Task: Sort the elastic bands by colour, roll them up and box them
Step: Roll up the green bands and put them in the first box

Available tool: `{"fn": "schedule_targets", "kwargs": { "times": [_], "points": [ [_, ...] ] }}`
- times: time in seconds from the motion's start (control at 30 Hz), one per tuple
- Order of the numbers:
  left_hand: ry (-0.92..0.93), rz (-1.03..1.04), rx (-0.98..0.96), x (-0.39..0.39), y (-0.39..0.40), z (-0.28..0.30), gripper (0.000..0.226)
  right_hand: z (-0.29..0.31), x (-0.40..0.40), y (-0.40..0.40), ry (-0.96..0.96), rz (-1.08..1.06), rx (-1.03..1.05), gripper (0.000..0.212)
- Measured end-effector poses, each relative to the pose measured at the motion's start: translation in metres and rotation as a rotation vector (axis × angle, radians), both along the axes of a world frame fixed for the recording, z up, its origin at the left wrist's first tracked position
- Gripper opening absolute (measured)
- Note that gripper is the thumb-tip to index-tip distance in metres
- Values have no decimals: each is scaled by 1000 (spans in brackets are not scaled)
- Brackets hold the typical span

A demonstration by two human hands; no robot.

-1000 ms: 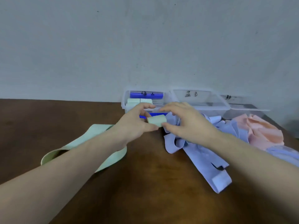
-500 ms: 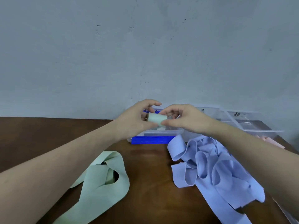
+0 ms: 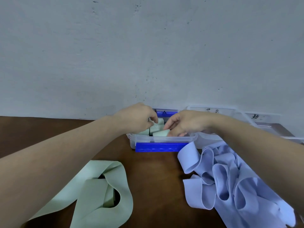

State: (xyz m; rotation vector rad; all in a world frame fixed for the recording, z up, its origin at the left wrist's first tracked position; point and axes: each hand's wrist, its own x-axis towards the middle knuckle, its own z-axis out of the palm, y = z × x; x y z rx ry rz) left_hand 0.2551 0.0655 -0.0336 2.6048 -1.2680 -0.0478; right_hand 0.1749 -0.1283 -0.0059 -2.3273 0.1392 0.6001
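Note:
A clear box (image 3: 164,138) with a blue latch stands at the back of the table, with rolled pale green bands (image 3: 144,132) inside. My right hand (image 3: 185,123) grips one green roll (image 3: 160,133) by its right end, low inside the box. My left hand (image 3: 139,118) reaches in from the left, its curled fingertips pinching at a roll (image 3: 158,124) just behind. One loose green band (image 3: 102,191) lies flat at the front left. A heap of lilac-blue bands (image 3: 230,178) lies at the front right, partly under my right forearm.
Two more clear boxes stand to the right along the wall, a middle one (image 3: 212,111) and a far one (image 3: 263,119), both with handwritten labels. The brown table (image 3: 156,178) shows bare wood between the green band and the lilac heap. A grey wall rises behind.
Both hands carried the green roll from in front of the box, up over its rim and down inside it. The view tilted so the table front shows more.

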Motion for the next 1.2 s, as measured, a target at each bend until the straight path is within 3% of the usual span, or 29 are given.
{"fn": "schedule_targets", "kwargs": {
  "times": [0.13, 0.4, 0.6, 0.8, 1.2],
  "points": [
    [-17, -29, 61, 3, -3, -7, 24, -11, 10, 7, 55, -20, 8, 23],
    [-48, -25, 57, 2, -2, -12, 24, -15, 11, 17, -21, 47, -285, 18],
    [-54, -12, 102, -3, -4, -6, 24, -6, 3, 20, 14, -15, -253, 17],
    [-14, -3, 134, -10, -1, 1, 29, -1, -5, 24, -70, -21, -264, 17],
    [-74, -17, -212, -61, 39, 12, 23, 13, -48, 33, -388, -88, -51, 13]
  ]
}}
